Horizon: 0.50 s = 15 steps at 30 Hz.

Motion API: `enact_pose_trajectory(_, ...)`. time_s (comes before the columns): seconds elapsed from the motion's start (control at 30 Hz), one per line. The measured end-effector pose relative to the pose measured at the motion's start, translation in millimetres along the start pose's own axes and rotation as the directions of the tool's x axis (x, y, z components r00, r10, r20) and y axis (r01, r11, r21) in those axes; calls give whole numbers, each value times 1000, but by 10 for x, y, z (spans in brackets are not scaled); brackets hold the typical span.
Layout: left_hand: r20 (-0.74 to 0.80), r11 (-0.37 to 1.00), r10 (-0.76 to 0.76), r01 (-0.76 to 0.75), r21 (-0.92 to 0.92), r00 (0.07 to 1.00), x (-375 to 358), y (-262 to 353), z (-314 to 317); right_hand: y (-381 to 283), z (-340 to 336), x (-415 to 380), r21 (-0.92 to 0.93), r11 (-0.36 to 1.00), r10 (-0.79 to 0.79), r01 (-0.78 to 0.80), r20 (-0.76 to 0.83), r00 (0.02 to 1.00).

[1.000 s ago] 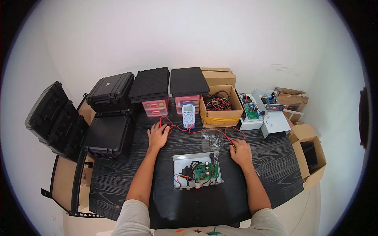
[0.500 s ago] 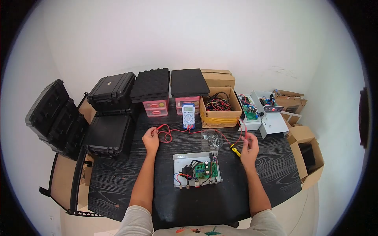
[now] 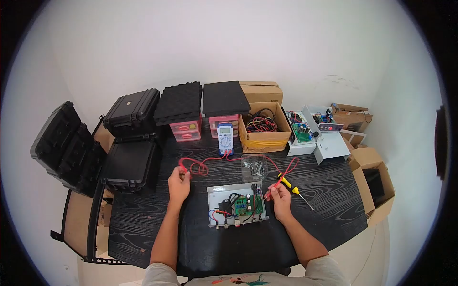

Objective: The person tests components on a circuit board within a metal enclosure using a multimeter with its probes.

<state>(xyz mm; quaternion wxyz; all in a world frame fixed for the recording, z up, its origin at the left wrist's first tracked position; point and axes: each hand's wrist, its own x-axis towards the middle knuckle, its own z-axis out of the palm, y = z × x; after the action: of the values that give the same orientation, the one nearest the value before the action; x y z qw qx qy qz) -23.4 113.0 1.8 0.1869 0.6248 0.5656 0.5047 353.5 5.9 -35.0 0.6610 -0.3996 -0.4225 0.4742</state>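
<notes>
A red test probe is pinched in my left hand (image 3: 179, 183), left of the metal case. My right hand (image 3: 280, 198) grips another red test probe (image 3: 274, 187), its tip pointing down close to the case's right side. Red leads (image 3: 195, 167) run from both probes to a white and blue multimeter (image 3: 225, 139) that stands upright at the back. The open metal case (image 3: 217, 195) between my hands holds a green circuit board (image 3: 244, 206), black cables and several wires. Behind it, a clear tray (image 3: 254, 168) contains small metal parts. A yellow and black screwdriver (image 3: 296, 191) lies beyond my right hand.
Pink drawer units (image 3: 186, 131) under black foam sheets and a cardboard box of cables (image 3: 263, 140) line the back. Another opened white case (image 3: 299, 136) stands at back right. Black hard cases (image 3: 131, 162) are stacked on the left. An open cardboard box (image 3: 374, 186) sits off the right edge.
My right hand has moved left and down with its probe, to the metal case's right side, uncovering the screwdriver. My left hand has dropped slightly toward me.
</notes>
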Motion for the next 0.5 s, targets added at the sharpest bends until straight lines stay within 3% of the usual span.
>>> enact_pose_trajectory(0.03, 15, 936, -125, 123, -331, 992, -44, 36, 55, 25, -22, -13, 8, 1000, 7, -7, 7, 1000)
enact_pose_trajectory(0.07, 69, 750, -238, 228, -621, 969, -93, 87, 116, 36, -24, -22, 6, 1000, 7, -7, 9, 1000)
enact_pose_trajectory(0.13, 8, 730, -190, 146, -668, 982, -304, 265, 239, 38, -30, -12, -3, 1000, 6, -6, 15, 1000)
enact_pose_trajectory(0.23, -33, 694, -149, 81, -715, 988, -629, 358, 439, 61, -28, -7, -65, 998, 24, -23, 27, 999)
enact_pose_trajectory(0.3, -13, 713, 8, -14, -701, 1000, -777, 284, 576, 67, -23, -11, -72, 997, 14, -12, 34, 999)
enact_pose_trajectory(0.33, -29, 765, 122, -113, -634, 992, -802, 214, 620, 68, -18, -9, -76, 997, 8, -5, 38, 999)
enact_pose_trajectory(0.5, 11, 874, 376, -351, -337, 926, -766, 309, 552, 36, 40, 79, 35, 994, 109, -106, -112, 988)
